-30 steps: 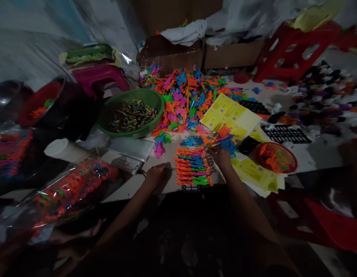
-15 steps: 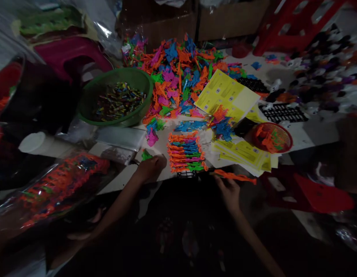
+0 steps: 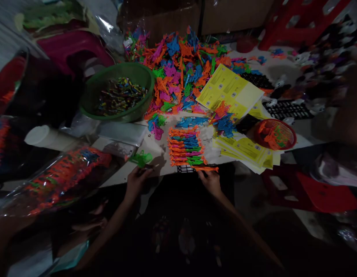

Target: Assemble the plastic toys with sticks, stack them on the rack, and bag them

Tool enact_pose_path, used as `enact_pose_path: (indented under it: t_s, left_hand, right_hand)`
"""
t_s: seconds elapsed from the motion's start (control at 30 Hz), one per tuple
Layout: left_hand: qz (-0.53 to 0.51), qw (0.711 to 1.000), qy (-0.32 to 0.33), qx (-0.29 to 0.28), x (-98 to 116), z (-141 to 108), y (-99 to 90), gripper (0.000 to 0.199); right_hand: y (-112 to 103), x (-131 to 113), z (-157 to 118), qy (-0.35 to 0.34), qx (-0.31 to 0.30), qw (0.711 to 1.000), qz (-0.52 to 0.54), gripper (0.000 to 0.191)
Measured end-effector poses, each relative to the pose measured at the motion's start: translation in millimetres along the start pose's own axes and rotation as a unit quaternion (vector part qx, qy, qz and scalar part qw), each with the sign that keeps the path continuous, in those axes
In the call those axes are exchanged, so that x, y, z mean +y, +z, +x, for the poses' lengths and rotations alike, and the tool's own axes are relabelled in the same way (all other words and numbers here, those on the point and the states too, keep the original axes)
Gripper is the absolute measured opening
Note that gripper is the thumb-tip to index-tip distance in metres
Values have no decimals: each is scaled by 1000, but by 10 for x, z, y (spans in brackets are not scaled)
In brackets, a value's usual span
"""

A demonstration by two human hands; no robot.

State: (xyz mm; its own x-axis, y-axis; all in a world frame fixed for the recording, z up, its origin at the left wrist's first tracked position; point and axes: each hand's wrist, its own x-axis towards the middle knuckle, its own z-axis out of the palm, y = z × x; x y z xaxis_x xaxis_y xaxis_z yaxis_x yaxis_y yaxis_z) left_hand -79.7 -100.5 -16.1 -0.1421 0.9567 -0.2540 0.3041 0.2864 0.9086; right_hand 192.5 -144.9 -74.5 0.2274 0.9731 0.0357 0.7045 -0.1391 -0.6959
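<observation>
My left hand point(image 3: 135, 182) is at the table's front edge, fingers closed on a green plastic toy point(image 3: 142, 158). Its exact shape is blurred. A long, thin orange plastic toy point(image 3: 207, 168) is pinched in my right hand point(image 3: 210, 181), lying crosswise at the near end of a row. That row of similar toys point(image 3: 186, 146), in orange, blue, pink and green, lies stacked side by side between my hands. Part of a black rack point(image 3: 184, 169) shows beneath its near end. A small cluster of blue, green and pink toys point(image 3: 156, 126) lies left of the row.
A large heap of coloured toys point(image 3: 181, 69) covers the back. A green basin point(image 3: 87, 107) of small cylindrical pieces stands left, a filled clear bag point(image 3: 68, 177) nearer. Yellow printed sheets point(image 3: 230, 88) and a red basket point(image 3: 292, 144) lie right. Another person's arm point(image 3: 10, 234) is at lower left.
My right hand has moved left, bringing the orange toy to the row's near end. My left hand has drawn back towards me, and more of the green toy shows. The view has shifted slightly.
</observation>
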Motion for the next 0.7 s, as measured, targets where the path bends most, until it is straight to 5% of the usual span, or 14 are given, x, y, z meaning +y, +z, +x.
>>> enact_pose_path:
  t_s: [0.17, 0.33, 0.47, 0.7]
  left_hand:
    - [52, 992, 108, -45, 9, -155, 346, 27]
    - [134, 977, 163, -43, -91, 61, 700, 25]
    - [168, 955, 237, -59, -156, 218, 761, 25]
    - [165, 931, 326, 1, -169, 277, 768, 16]
  right_hand:
    - [79, -134, 134, 4, 5, 1000, -27, 26]
    - [110, -197, 204, 6, -2, 999, -52, 28]
    - [133, -153, 195, -14, 0, 998, -63, 27]
    - [190, -131, 222, -52, 64, 994, -65, 29]
